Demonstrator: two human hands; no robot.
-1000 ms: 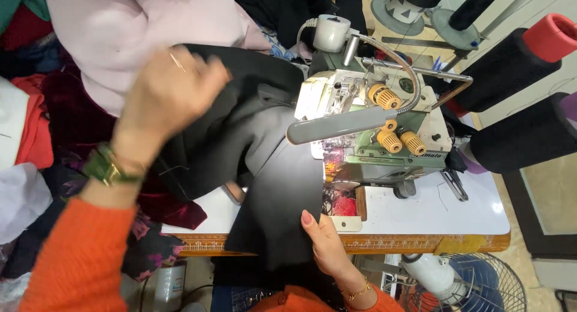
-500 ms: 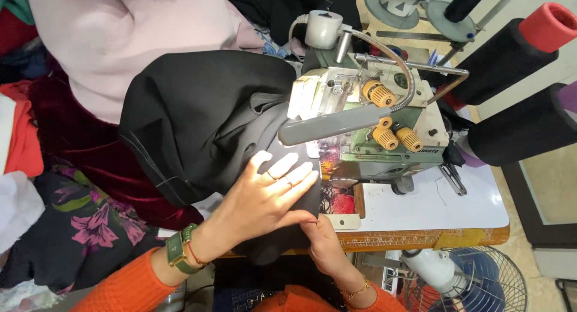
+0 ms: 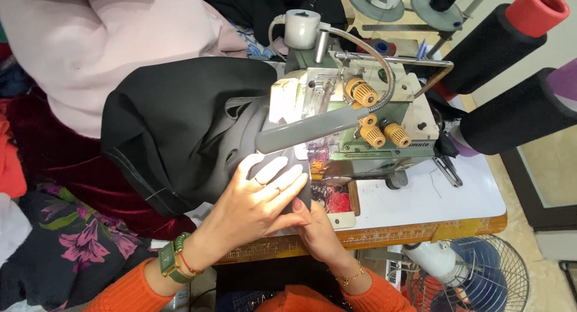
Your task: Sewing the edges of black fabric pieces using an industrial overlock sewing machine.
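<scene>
The left hand (image 3: 258,201) lay flat, grip released, fingers spread on the black fabric (image 3: 180,125) just in front of the sewing machine (image 3: 360,119). The right hand (image 3: 318,228) sat beneath and touching the left, pressing the same fabric against the desk (image 3: 433,198); its grip could not be determined. The fabric bulk was heaped left of the machine, below the pink cloth (image 3: 114,41).

A small dark printed label (image 3: 420,144) sat on the green front of the sewing machine (image 3: 384,131), just right of its yellow knobs.
</scene>
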